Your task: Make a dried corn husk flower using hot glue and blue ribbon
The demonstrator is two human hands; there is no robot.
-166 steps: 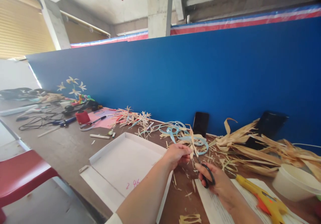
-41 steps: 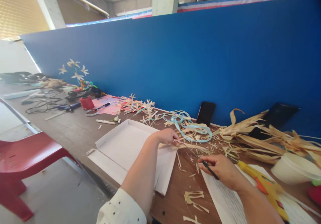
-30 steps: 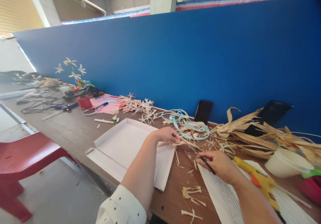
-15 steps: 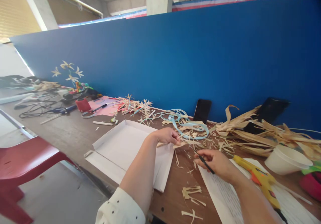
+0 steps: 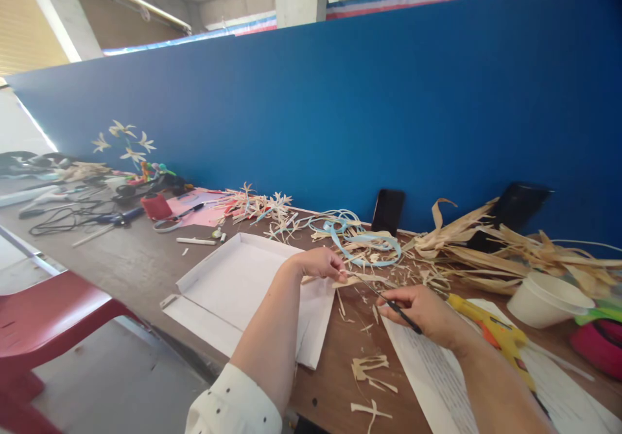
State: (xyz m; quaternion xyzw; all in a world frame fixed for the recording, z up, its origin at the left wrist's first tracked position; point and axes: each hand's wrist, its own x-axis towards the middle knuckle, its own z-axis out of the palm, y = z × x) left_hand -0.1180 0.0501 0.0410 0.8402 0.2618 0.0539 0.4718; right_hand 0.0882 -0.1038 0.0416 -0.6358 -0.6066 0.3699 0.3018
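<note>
My left hand [image 5: 324, 264] is closed in a pinch above the right edge of a white open box lid [image 5: 233, 285]. A small pale piece, seemingly dried husk, shows at its fingertips. My right hand [image 5: 420, 314] grips a slim black-handled tool [image 5: 401, 314] with a thin metal end. That end points up and left, close to the left fingertips; whether it touches the pale piece I cannot tell. Under and between the hands lie husk strips and scraps [image 5: 362, 280]. More cut husk pieces [image 5: 372, 366] lie on the brown table near its front edge.
Right of my right hand are a yellow glue gun [image 5: 490, 327], printed paper [image 5: 427, 369] and a white cup [image 5: 549, 301]. Behind lie blue ribbon [image 5: 340, 236], a phone [image 5: 387, 212] and dried husks [image 5: 529, 262]. Small husk flowers [image 5: 262, 204] lie further left. A red chair [image 5: 53, 317] stands left.
My right hand and the tool's tip have moved slightly toward the left fingertips, and the tool's handle shows at a changed slant. The whole view has shifted a little.
</note>
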